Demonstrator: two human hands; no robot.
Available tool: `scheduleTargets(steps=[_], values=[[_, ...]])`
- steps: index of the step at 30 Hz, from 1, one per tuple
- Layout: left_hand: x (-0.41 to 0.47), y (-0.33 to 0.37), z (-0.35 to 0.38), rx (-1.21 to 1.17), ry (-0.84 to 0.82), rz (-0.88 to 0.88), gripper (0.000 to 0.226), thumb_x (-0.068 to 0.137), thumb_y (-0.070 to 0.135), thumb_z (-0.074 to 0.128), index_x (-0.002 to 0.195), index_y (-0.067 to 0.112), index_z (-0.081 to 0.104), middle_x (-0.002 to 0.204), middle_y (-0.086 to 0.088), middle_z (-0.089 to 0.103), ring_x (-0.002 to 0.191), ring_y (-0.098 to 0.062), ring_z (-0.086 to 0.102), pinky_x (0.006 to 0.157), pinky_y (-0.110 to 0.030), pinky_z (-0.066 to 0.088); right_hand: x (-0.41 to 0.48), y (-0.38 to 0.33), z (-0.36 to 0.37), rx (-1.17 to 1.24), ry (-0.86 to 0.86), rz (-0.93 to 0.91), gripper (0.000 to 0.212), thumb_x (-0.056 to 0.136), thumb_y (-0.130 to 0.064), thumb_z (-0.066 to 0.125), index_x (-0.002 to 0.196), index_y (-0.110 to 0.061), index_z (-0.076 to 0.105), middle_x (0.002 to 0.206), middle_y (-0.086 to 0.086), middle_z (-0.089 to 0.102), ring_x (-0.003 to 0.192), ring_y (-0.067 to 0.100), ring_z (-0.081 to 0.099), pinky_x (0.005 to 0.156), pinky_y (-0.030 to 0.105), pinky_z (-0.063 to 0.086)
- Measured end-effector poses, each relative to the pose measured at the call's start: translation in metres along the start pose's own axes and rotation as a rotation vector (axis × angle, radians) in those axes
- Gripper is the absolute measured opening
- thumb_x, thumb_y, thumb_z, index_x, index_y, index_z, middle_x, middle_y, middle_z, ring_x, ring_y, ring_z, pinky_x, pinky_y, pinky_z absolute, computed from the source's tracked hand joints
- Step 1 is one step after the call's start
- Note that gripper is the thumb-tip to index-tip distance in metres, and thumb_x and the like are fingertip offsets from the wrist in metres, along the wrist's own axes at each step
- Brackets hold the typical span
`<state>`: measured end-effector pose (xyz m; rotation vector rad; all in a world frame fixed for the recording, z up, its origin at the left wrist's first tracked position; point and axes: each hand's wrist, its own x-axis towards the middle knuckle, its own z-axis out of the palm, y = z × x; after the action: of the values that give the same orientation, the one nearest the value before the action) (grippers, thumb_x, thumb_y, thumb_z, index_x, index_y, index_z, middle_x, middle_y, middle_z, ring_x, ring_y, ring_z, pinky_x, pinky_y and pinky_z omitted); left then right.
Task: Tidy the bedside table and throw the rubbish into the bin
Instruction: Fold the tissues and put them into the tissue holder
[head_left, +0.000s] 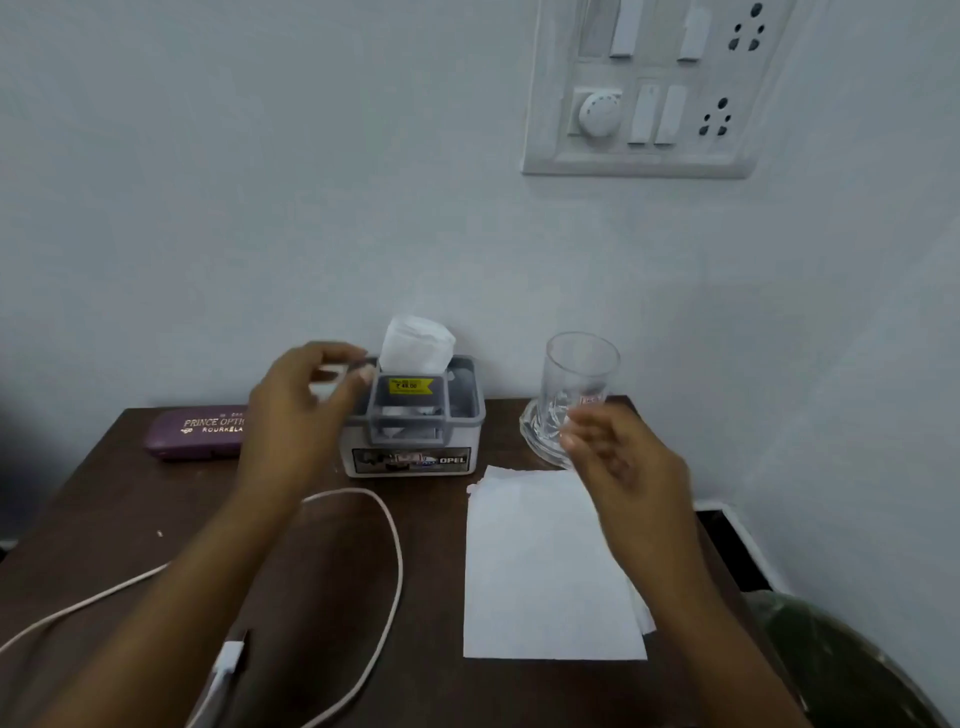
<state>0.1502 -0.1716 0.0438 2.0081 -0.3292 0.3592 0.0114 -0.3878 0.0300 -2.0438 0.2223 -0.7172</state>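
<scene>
My left hand (304, 410) hovers at the left side of the grey tissue box (415, 441), fingers curled around a small white object (326, 382) that is too blurred to identify. My right hand (623, 467) floats with loose, empty fingers just in front of a clear glass (579, 374) standing on a glass saucer (532, 434). Below that hand, white paper sheets (545, 571) lie flat on the dark wooden bedside table (130, 493). A white cable (397, 561) loops across the table; its white plug (228, 660) rests near the front.
A purple spectacle case (192, 431) lies at the table's back left, against the wall. A bin with a green liner (841, 670) stands at the bottom right beside the table. A switchboard (660, 88) is mounted on the wall above.
</scene>
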Motion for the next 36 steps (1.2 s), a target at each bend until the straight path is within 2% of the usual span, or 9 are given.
scheduleTargets(steps=[3,7,11,15,18,24,28,33,36], values=[[-0.084,0.022,0.009,-0.036,-0.227,0.006,0.011,0.083,0.024,0.066,0.089,0.033,0.070,0.085,0.017,0.069,0.078,0.002,0.060,0.066,-0.007,0.043,-0.051,0.032,-0.017,-0.181,-0.010,-0.058,0.013,0.087,-0.025,0.067,0.093,-0.036,0.066,0.096,-0.028,0.063,0.095,-0.009,0.059,0.082,0.005,0.043],[-0.155,0.003,0.041,0.173,-0.387,0.072,0.018,0.081,0.024,0.061,0.094,0.030,0.071,0.086,0.028,0.060,0.084,0.004,0.058,0.074,-0.009,0.044,-0.093,0.044,-0.007,-0.402,-0.252,-0.235,0.030,0.084,-0.048,0.054,0.102,-0.030,0.070,0.111,-0.019,0.066,0.110,-0.005,0.055,0.097,0.010,0.037],[-0.176,-0.001,0.048,0.273,-0.407,0.173,0.026,0.075,0.032,0.054,0.089,0.022,0.072,0.090,0.009,0.067,0.083,-0.002,0.052,0.078,-0.011,0.036,-0.105,0.045,-0.001,-0.551,-0.317,-0.339,0.028,0.084,-0.049,0.050,0.095,-0.034,0.071,0.108,-0.014,0.069,0.105,0.004,0.064,0.083,0.018,0.050],[-0.180,-0.001,0.045,0.261,-0.401,0.219,0.039,0.074,0.043,0.055,0.105,0.022,0.067,0.104,0.010,0.063,0.096,-0.002,0.051,0.085,-0.009,0.037,-0.099,0.042,-0.001,-0.595,-0.302,-0.316,0.023,0.087,-0.041,0.048,0.085,-0.033,0.070,0.098,-0.016,0.071,0.092,0.004,0.068,0.062,0.016,0.054],[-0.183,0.001,0.041,0.032,-0.308,0.000,0.041,0.078,0.023,0.072,0.115,0.031,0.058,0.111,0.018,0.059,0.097,0.003,0.057,0.081,-0.008,0.044,-0.101,0.038,-0.002,-0.525,-0.264,-0.214,0.020,0.088,-0.043,0.048,0.090,-0.034,0.067,0.098,-0.021,0.069,0.095,-0.002,0.065,0.063,0.018,0.054],[-0.170,0.017,0.044,-0.305,-0.307,-0.428,0.016,0.089,0.015,0.060,0.095,0.030,0.064,0.086,0.002,0.073,0.076,-0.011,0.069,0.064,-0.018,0.052,-0.098,0.041,-0.006,-0.144,-0.131,0.047,0.006,0.084,-0.029,0.069,0.084,-0.028,0.074,0.087,-0.020,0.071,0.088,-0.004,0.064,0.078,0.020,0.052],[-0.161,0.026,0.050,-0.350,-0.347,-0.490,0.016,0.087,0.009,0.062,0.100,0.018,0.062,0.080,-0.001,0.070,0.069,-0.013,0.065,0.053,-0.016,0.050,-0.092,0.037,-0.011,0.043,-0.118,0.229,0.007,0.082,-0.020,0.071,0.076,-0.024,0.072,0.080,-0.016,0.071,0.080,0.000,0.066,0.073,0.017,0.052],[-0.164,0.034,0.057,-0.342,-0.284,-0.457,0.022,0.086,0.006,0.062,0.094,0.023,0.049,0.086,-0.003,0.068,0.065,-0.009,0.062,0.050,-0.015,0.048,-0.086,0.037,-0.018,0.197,-0.016,0.386,0.009,0.089,-0.021,0.062,0.081,-0.023,0.066,0.080,-0.009,0.069,0.073,-0.004,0.061,0.063,0.007,0.044],[-0.171,0.042,0.062,-0.572,-0.381,-0.607,0.015,0.093,0.005,0.050,0.103,0.014,0.055,0.099,-0.009,0.068,0.070,-0.011,0.065,0.056,-0.018,0.052,-0.084,0.037,-0.019,0.246,0.019,0.427,0.009,0.093,-0.020,0.056,0.089,-0.017,0.063,0.082,-0.005,0.067,0.070,-0.007,0.058,0.061,0.006,0.043]])
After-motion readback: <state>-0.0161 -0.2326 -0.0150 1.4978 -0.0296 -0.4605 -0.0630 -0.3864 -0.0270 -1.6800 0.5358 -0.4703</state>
